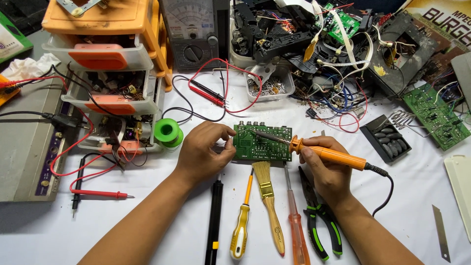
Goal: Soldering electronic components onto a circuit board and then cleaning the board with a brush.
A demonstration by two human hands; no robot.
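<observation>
Fingers of right hand (326,164) closed around orange soldering iron (328,153), tip angled up-left onto green circuit board (262,143), steadied at frame centre by pinching left hand (203,152).

A desk (431,196) covered in white carries everything here. Along its near edge lie a black pen-shaped tool (214,221), a yellow-handled screwdriver (241,228), a wooden-handled brush (268,196), an orange-handled screwdriver (296,225) and green-and-black pliers (320,223), side by side. A green circuit board (262,143) lies just beyond them. To the left stand orange drawer boxes (110,59), with a green spool (168,131) just beside them and red and black probe leads (95,193) trailing across the cloth. Farther back sit an analog meter (190,32), a small tray of metal parts (271,87) and a heap of dismantled electronics (319,44). A second green board (434,115), a black tray (386,138) and a loose blade (440,230) lie to the right.
</observation>
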